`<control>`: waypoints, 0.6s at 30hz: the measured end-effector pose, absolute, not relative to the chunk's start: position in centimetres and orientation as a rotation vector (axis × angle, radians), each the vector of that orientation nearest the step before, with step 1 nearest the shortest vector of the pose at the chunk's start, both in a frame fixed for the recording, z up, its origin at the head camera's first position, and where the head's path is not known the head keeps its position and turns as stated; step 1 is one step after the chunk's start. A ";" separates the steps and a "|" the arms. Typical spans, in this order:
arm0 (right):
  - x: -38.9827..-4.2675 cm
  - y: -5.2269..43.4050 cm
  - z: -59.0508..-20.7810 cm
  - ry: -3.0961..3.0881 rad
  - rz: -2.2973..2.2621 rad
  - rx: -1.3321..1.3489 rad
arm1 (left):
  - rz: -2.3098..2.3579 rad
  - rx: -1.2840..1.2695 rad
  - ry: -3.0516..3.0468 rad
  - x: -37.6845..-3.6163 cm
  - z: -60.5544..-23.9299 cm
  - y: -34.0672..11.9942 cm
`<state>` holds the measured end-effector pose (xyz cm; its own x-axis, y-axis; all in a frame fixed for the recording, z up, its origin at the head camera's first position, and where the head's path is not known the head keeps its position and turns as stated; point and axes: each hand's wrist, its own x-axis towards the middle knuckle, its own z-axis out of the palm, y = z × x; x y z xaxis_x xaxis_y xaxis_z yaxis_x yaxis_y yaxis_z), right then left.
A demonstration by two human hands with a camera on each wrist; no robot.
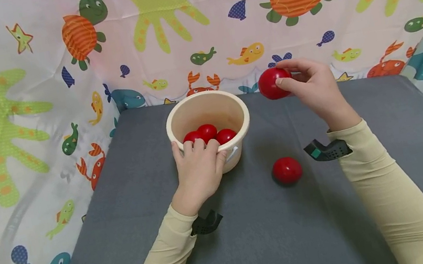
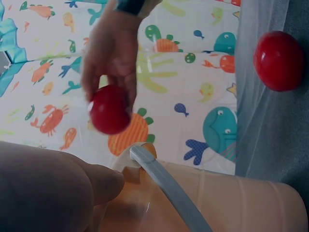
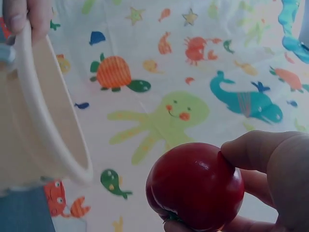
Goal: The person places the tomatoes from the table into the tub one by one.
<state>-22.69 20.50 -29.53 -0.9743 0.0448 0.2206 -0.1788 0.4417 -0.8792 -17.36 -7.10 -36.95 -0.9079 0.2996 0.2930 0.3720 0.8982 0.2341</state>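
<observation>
- Progress: I judge the loading about three-fifths done. 3 red tomatoes (image 1: 207, 133) already lie in the cream bowl (image 1: 232, 105), which stands near the far edge of the grey table (image 1: 383, 131), left of its middle.
- In hand: my right hand (image 1: 312, 82) pinches a 4th red tomato (image 1: 272, 83) between thumb and fingertips, raised just right of the bowl's rim and not yet over it.
- Left to do: a 5th tomato (image 1: 287, 170) lies loose on the table, near the middle, between my forearms, touched by neither hand.
- Support: my left hand (image 1: 198, 167) grasps the bowl's near rim, fingers curled over the edge and thumb outside.
- Count: 5 tomatoes, 1 bowl, 2 hands.
- Surround: a sea-animal print curtain (image 1: 23, 112) encloses the table on 3 sides.
</observation>
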 end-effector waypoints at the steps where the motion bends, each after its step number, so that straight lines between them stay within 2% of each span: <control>1: -22.8 20.0 -29.3 -2.485 1.549 0.129 | -0.416 -0.505 -2.813 -17.4 -37.0 -7.1; 18: -24.8 11.2 -29.6 -2.496 1.599 0.455 | -0.443 -0.504 -2.844 -17.5 -36.9 -7.2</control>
